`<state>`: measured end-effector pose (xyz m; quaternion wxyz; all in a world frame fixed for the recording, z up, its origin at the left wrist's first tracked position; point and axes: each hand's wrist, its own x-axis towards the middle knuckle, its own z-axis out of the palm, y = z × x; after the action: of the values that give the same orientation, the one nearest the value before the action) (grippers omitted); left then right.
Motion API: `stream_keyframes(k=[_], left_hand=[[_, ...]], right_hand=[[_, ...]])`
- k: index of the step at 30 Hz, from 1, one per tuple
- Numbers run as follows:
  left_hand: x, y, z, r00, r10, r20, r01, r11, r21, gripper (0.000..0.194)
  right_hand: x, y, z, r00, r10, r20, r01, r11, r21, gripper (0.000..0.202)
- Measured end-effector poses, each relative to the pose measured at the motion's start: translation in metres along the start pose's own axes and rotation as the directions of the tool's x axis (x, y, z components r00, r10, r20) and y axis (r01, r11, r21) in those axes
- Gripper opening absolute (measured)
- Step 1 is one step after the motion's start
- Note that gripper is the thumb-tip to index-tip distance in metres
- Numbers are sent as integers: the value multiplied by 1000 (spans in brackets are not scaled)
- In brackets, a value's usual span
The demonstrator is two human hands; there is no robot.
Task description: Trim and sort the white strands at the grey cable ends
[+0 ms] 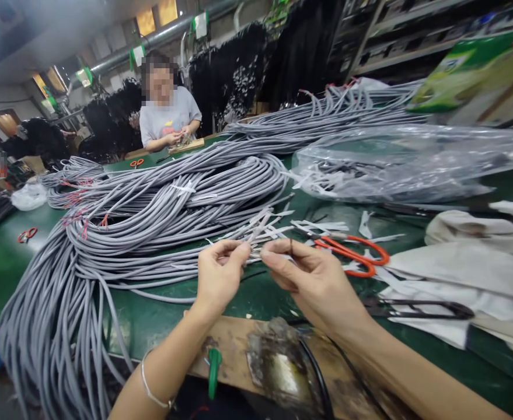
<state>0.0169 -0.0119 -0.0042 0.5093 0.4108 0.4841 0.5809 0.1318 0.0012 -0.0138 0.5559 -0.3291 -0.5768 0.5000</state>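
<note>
Left hand [219, 274] and right hand [321, 283] are each closed in a thumb-and-finger pinch, tips nearly meeting (anything held is too small to identify). White strips [268, 226] lie just beyond the fingertips. Bundled grey cables [168, 204] spread leftward across the green table [162, 326]; orange-handled scissors [367, 262] rest just beside the right hand.

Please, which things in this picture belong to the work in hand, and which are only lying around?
Probably part of the work:
left hand and right hand, close together
pale strips near the hands
grey cables alongside

Seemingly just lying about:
orange-handled scissors
black snips
clear plastic bag
off-white cloth

Whatever the hands may pinch is too small to tell.
</note>
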Motion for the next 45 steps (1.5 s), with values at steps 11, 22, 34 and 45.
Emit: stream_keyframes(k=[11, 22, 34, 45], left_hand=[[4, 5, -6, 993, -110, -42, 104, 987, -126, 55], [0, 9, -8, 999, 38, 32, -32, 987, -160, 38], [-5, 11, -4, 998, -20, 60, 25, 995, -95, 41], [-4, 17, -8, 942, -263, 208, 298, 941, -161, 40]], right_hand=[[-20, -9, 1, 556, -181, 811, 501, 852, -153, 15], [9, 21, -25, 769, -581, 266, 551, 391, -737, 25], [2, -3, -11, 862, -447, 238, 488, 605, -629, 33], [-4, 1, -6, 605, -731, 315, 706, 310, -637, 18]])
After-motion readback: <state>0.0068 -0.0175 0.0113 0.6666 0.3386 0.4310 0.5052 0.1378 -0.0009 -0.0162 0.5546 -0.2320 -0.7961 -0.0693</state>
